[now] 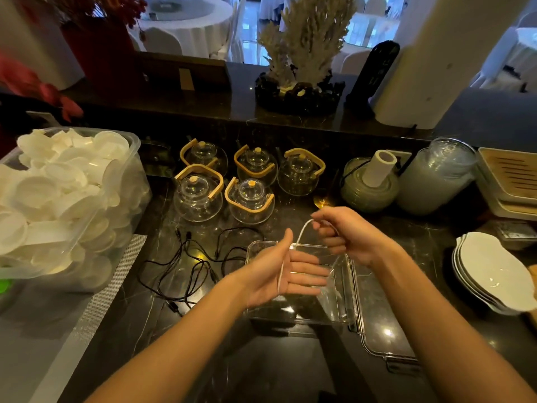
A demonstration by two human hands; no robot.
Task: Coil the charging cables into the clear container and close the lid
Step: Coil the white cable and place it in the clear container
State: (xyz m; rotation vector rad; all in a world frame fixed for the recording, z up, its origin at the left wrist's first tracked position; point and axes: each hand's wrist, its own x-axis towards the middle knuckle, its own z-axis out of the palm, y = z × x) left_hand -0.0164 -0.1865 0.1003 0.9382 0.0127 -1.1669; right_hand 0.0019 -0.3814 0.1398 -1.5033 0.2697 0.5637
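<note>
Fingers of left hand (286,274) straight, together, palm up: serves as former for coil. White cable (281,271) crosses palm near thumb, runs up to right hand (343,237), fingers curled, pinching it, raised beyond left fingertips, likely to lead next wrap. Clear container (343,298) directly beneath left fingers, open, so coil can drop in. Lid (386,341) lies flat right of it, unlatched. Black cables (191,266) tangled left of left hand, loose on counter (145,321). White cable thin, pale, limp; far end hidden.
</note>
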